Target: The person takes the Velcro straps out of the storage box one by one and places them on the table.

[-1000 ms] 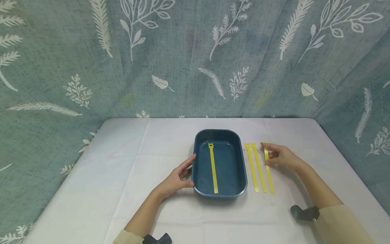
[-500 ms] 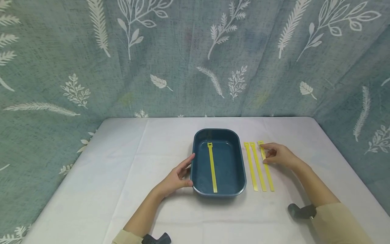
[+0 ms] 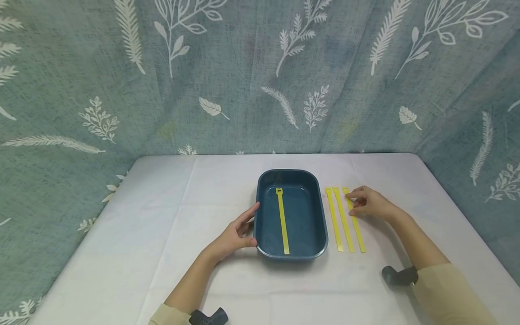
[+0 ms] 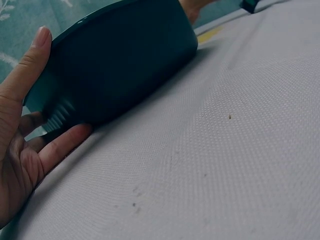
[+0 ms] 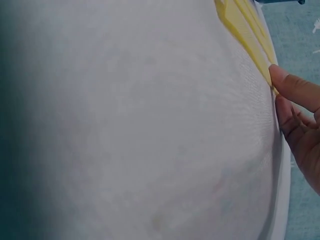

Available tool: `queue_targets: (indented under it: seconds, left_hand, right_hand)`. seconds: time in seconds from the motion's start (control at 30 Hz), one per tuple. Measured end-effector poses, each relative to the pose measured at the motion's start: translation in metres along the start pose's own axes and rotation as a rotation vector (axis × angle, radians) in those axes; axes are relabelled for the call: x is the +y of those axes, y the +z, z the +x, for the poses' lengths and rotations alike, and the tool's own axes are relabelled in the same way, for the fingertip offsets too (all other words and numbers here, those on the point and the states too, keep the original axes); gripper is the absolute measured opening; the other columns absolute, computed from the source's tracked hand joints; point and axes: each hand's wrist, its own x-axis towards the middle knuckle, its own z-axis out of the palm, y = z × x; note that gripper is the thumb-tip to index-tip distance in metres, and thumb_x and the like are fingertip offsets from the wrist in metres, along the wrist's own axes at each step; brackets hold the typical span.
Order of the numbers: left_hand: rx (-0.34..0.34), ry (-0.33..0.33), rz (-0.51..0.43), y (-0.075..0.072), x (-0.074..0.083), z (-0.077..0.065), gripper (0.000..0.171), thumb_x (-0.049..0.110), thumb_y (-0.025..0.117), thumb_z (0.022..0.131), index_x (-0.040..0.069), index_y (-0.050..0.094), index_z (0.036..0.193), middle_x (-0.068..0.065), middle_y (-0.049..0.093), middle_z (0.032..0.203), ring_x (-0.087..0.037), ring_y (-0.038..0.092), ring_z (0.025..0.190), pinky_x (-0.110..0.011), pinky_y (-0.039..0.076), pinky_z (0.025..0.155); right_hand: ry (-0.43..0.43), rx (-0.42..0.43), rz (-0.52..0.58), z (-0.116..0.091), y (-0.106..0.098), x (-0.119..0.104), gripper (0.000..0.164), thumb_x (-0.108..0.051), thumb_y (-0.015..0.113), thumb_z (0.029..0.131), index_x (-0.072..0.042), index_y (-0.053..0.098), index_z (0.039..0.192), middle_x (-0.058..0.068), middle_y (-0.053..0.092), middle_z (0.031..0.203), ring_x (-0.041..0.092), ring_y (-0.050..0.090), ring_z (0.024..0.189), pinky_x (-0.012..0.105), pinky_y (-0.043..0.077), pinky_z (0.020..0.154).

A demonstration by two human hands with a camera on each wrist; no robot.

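Note:
A dark blue rectangular tray (image 3: 308, 255) stands on the white cloth, with one yellow cable tie (image 3: 283, 221) lying lengthwise inside, its slotted head at the far end. My left hand (image 3: 231, 237) touches the tray's left side with spread fingers; in the left wrist view one fingertip reaches the rim and another lies low by the base. Right of the tray, two flat yellow cable ties (image 3: 334, 219) lie side by side. My right hand (image 3: 371, 205) pinches a third cable tie (image 3: 359, 234) near its head, thumb and finger partly covering it.
White cloth (image 3: 219, 180) covers the table. A leaf-patterned green-blue curtain (image 3: 243, 113) hangs behind the far edge and along both sides. Dark wrist devices (image 3: 400, 276) sit at both sleeve ends.
My right hand has shifted slightly left, bringing the upper part of the pinched cable tie nearer to the other two. The left hand stays at the tray.

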Motion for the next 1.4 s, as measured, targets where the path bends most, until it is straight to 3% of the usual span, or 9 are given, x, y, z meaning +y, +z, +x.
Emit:
queue_targets:
  seconds: [0.23, 0.4, 0.87, 1.13, 1.4]
  left_hand:
    - [0.010, -0.014, 0.003, 0.000, 0.001, 0.000, 0.095, 0.044, 0.078, 0.072, 0.036, 0.023, 0.150, -0.008, 0.014, 0.158, -0.036, 0.019, 0.143, -0.045, 0.020, 0.115]
    - [0.009, -0.020, -0.002, 0.000, 0.001, 0.000, 0.100, 0.045, 0.079, 0.071, 0.030, 0.021, 0.151, -0.008, 0.015, 0.158, -0.036, 0.018, 0.143, -0.046, 0.019, 0.115]
    - [0.011, -0.004, 0.009, -0.003, 0.001, 0.000, 0.099, 0.043, 0.078, 0.072, 0.029, 0.021, 0.151, -0.009, 0.015, 0.158, -0.036, 0.018, 0.143, -0.046, 0.020, 0.115]
    - [0.012, -0.013, 0.000, -0.004, -0.001, -0.003, 0.099, 0.046, 0.078, 0.072, 0.032, 0.021, 0.151, -0.009, 0.016, 0.158, -0.037, 0.020, 0.142, -0.046, 0.021, 0.115]
    - [0.008, -0.021, 0.003, -0.001, -0.003, -0.001, 0.095, 0.044, 0.078, 0.073, 0.036, 0.022, 0.150, -0.006, 0.015, 0.158, -0.034, 0.019, 0.143, -0.044, 0.021, 0.115]
  right_hand:
    - [-0.023, 0.006, 0.028, 0.001, -0.003, 0.002, 0.063, -0.016, 0.080, 0.075, 0.005, 0.054, 0.128, 0.017, 0.051, 0.112, 0.020, 0.052, 0.086, 0.019, 0.048, 0.067]
    - [-0.052, 0.020, 0.051, 0.001, -0.008, -0.002, 0.061, -0.019, 0.079, 0.077, 0.001, 0.054, 0.130, 0.019, 0.056, 0.115, 0.019, 0.052, 0.083, 0.020, 0.046, 0.066]
    - [-0.120, -0.010, 0.182, 0.011, -0.023, -0.044, 0.059, -0.017, 0.073, 0.084, -0.001, 0.049, 0.135, 0.024, 0.050, 0.128, 0.018, 0.053, 0.092, 0.020, 0.050, 0.074]
    - [-0.181, -0.041, 0.210, 0.026, -0.028, -0.065, 0.060, -0.023, 0.074, 0.083, -0.009, 0.050, 0.136, 0.019, 0.051, 0.127, 0.018, 0.057, 0.098, 0.023, 0.051, 0.081]
    - [-0.214, -0.103, 0.261, 0.034, -0.027, -0.089, 0.059, -0.020, 0.073, 0.083, -0.007, 0.050, 0.136, 0.014, 0.054, 0.121, 0.020, 0.058, 0.097, 0.029, 0.053, 0.086]
